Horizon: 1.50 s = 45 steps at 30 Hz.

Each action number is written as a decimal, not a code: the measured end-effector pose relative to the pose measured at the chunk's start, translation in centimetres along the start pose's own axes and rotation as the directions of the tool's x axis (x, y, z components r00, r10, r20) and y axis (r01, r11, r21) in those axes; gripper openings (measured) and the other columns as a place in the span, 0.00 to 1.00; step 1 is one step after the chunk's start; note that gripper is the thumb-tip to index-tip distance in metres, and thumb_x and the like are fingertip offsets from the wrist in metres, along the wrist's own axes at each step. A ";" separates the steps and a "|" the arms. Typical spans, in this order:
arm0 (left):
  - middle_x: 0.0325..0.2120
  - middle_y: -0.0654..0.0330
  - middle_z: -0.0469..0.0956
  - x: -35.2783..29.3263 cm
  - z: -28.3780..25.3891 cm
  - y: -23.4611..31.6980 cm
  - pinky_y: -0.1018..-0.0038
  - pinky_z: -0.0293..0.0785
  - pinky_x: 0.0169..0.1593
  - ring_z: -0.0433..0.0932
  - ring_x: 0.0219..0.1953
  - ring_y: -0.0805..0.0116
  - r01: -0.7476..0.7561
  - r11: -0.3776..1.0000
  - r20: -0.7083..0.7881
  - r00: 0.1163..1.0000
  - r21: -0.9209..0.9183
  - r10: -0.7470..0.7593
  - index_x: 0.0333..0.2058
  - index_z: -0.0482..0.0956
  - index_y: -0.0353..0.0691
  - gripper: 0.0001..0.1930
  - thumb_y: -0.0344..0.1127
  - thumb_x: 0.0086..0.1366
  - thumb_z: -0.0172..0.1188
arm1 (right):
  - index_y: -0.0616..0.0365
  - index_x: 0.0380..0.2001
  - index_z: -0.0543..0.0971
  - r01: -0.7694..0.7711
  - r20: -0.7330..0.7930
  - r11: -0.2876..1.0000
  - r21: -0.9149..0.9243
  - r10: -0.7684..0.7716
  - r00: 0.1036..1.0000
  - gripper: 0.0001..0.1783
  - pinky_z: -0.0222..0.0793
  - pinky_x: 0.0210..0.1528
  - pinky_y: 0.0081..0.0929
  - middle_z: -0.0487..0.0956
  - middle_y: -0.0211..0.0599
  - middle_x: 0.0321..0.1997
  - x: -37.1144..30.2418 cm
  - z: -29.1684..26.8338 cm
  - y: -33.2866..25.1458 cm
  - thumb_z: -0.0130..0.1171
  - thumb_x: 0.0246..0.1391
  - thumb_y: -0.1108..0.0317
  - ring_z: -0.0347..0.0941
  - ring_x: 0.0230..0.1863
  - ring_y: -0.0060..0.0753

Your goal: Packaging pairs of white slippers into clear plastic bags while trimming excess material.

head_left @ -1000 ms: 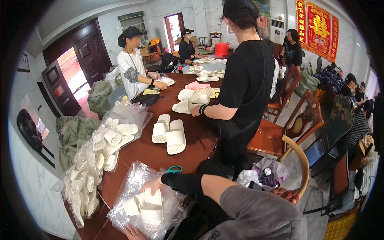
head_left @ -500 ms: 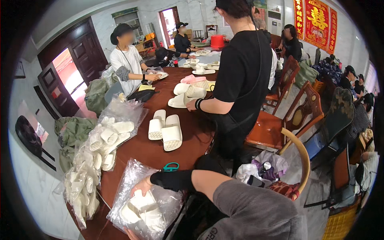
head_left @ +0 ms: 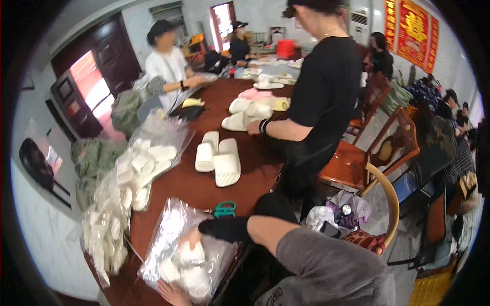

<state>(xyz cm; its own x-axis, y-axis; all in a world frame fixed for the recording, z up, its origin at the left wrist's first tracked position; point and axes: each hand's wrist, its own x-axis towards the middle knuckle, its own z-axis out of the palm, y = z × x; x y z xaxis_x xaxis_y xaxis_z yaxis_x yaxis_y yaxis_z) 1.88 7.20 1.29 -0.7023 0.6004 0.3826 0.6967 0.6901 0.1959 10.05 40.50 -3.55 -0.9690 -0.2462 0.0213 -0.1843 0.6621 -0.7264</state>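
Table [head_left: 163,187], brown-red top, 1.

Hands at the near end, 2. Right hand [head_left: 191,238], black sleeve: fingers bent over the upper end of the bagged slippers; blurred, so the firmness of its hold cannot be told. Left hand [head_left: 172,293]: fingers stretched out along the lower-left side of the bag; thumb hidden, and whether it pinches the film cannot be told.

Clear bag [head_left: 171,219], 1, lying flat at the table's near end, its right side reaching the right edge.

Bagged slippers [head_left: 196,279], apparently 2, under both hands' reach, overlapping; blur and glare soften their outlines.

Loose slippers [head_left: 227,164], 2, mid-table, side by side, a little apart from the bag.

Scissors [head_left: 225,209], 1, teal handles, near the right edge, just beside the sleeve.

Heap of packed slippers [head_left: 108,229], along the left edge, spilling over it; too many to count.

Co-workers at the table's sides, 2: one in black [head_left: 326,81] at the right edge, a hand by further white slippers [head_left: 237,122]; one in white [head_left: 167,71] beyond the left edge, toward the far end.

Appearance of the bagged slippers: off-white, slide-style, broad straps, rounded ends, glossy film around them.
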 end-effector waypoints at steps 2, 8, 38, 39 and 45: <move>0.76 0.54 0.60 -0.3 1.4 -0.2 0.50 0.55 0.76 0.56 0.78 0.52 -0.008 0.999 -0.009 1.000 -0.032 0.008 0.74 0.63 0.42 0.33 0.49 0.76 0.53 | 0.47 0.75 0.65 0.034 0.044 0.999 0.017 -0.035 0.998 0.46 0.52 0.79 0.47 0.65 0.47 0.77 -5.2 -3.6 2.2 0.71 0.55 0.57 0.58 0.78 0.49; 0.76 0.55 0.60 -1.3 0.4 -4.2 0.50 0.55 0.75 0.56 0.78 0.52 0.052 0.997 0.033 0.998 0.051 -0.053 0.74 0.63 0.42 0.33 0.49 0.76 0.53 | 0.60 0.71 0.69 -0.205 -0.054 0.975 0.086 0.210 0.976 0.43 0.61 0.74 0.38 0.74 0.41 0.69 -19.5 -16.5 -3.1 0.68 0.50 0.70 0.68 0.70 0.37; 0.76 0.58 0.59 -1.7 -0.5 -11.4 0.38 0.47 0.75 0.53 0.79 0.51 0.215 0.941 0.127 0.974 -0.263 -0.187 0.75 0.62 0.50 0.34 0.51 0.75 0.57 | 0.54 0.65 0.74 -0.014 -0.523 0.734 0.679 0.497 0.692 0.29 0.74 0.55 0.23 0.82 0.29 0.51 -10.7 2.1 -7.0 0.64 0.61 0.77 0.78 0.50 0.21; 0.76 0.59 0.59 -1.0 -1.2 -11.2 0.36 0.45 0.75 0.53 0.79 0.51 0.216 0.917 0.148 0.973 -0.335 -0.175 0.74 0.64 0.52 0.33 0.50 0.74 0.58 | 0.55 0.62 0.76 -0.056 -0.589 0.809 0.586 0.472 0.657 0.26 0.75 0.55 0.25 0.82 0.33 0.52 -10.9 1.8 -7.2 0.65 0.61 0.75 0.79 0.50 0.26; 0.73 0.61 0.66 -1.0 -8.7 -4.5 0.33 0.43 0.75 0.59 0.76 0.54 0.009 0.980 0.036 0.999 -0.200 -0.002 0.62 0.78 0.48 0.23 0.39 0.69 0.66 | 0.56 0.48 0.84 -0.317 -0.883 0.946 0.066 0.203 0.423 0.15 0.78 0.46 0.36 0.81 0.45 0.46 -13.7 -0.7 -10.3 0.65 0.57 0.77 0.82 0.43 0.44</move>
<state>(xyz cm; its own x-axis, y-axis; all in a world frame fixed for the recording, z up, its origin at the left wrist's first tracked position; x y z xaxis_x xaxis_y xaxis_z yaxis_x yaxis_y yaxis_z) 0.72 0.02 7.93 -0.7086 0.6132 0.3491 0.7053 0.6010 0.3760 25.14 37.59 4.14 -0.5931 0.6551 0.4680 0.1437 0.6581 -0.7391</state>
